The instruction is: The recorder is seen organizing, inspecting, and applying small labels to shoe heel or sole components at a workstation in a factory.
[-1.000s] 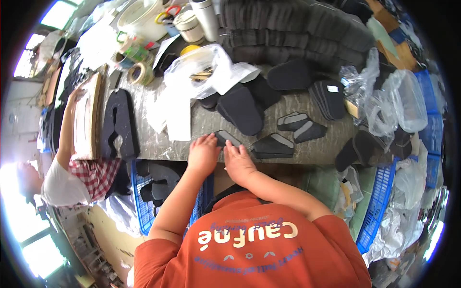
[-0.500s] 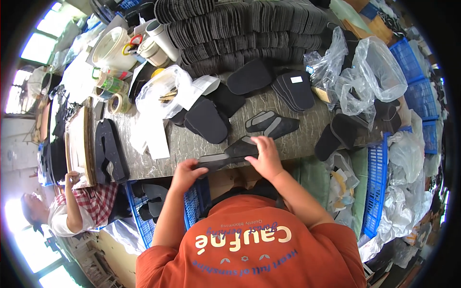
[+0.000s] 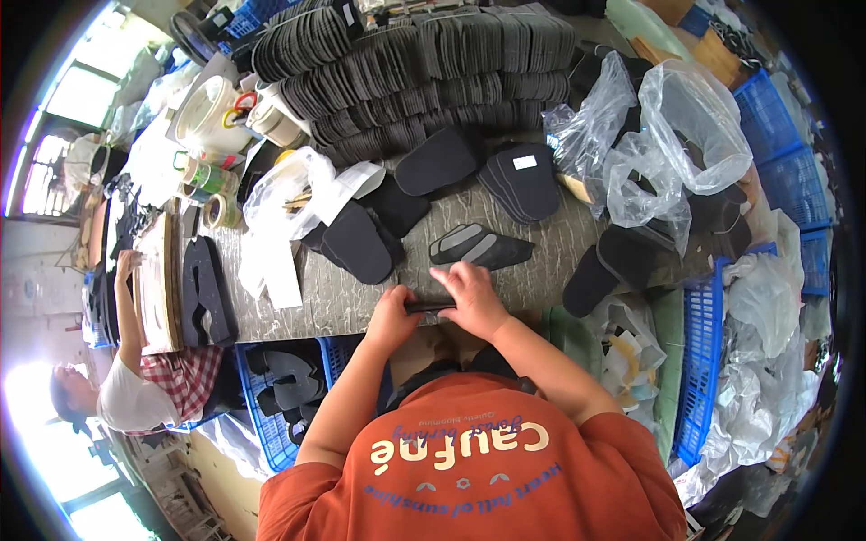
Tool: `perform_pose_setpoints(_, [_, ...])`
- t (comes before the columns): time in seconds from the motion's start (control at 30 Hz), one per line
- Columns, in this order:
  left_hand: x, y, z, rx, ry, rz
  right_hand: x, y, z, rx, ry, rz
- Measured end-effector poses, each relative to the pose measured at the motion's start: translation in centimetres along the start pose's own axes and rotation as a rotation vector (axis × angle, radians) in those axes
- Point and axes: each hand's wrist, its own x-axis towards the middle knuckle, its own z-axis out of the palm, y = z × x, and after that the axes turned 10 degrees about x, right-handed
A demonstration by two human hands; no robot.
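Note:
At the table's front edge, my left hand [image 3: 391, 319] is closed on one end of a black fabric piece [image 3: 431, 307]. My right hand [image 3: 475, 302] grips the other end, thumb pressed on it and index finger raised. Seen almost edge-on, the piece is a thin dark strip, and much of it is hidden by my hands. Just beyond my right fingers lie black pieces with grey strips [image 3: 505, 252], overlapping each other. Black sole-shaped pads [image 3: 359, 245] lie farther left, and a stack of similar pads [image 3: 523, 187] with a white label sits beyond to the right.
Long rows of stacked dark pads [image 3: 433, 77] line the back. A clear plastic bag [image 3: 695, 126] lies at right, above blue crates [image 3: 699, 370]. Tape rolls [image 3: 221, 211] and a white bucket [image 3: 212, 113] stand at left. A co-worker [image 3: 144, 388] reaches toward a board at far left.
Both hands have drawn closer together, the left moving right and the right moving left. The black piece, earlier stretched out with its grey strip showing, is now mostly covered. The co-worker's arm has risen.

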Motion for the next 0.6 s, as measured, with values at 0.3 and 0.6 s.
perform_pose_setpoints(0.3, [-1.5, -0.6, 1.3, 0.181, 0.181, 0.054, 4.5, 5.3, -3.9, -0.31, -0.064, 0.258])
perform_pose_setpoints(0.6, [-1.4, -2.8, 1.6, 0.225, 0.171, 0.376, 1.3, 3.3, -2.7, -0.296, 0.147, 0.079])
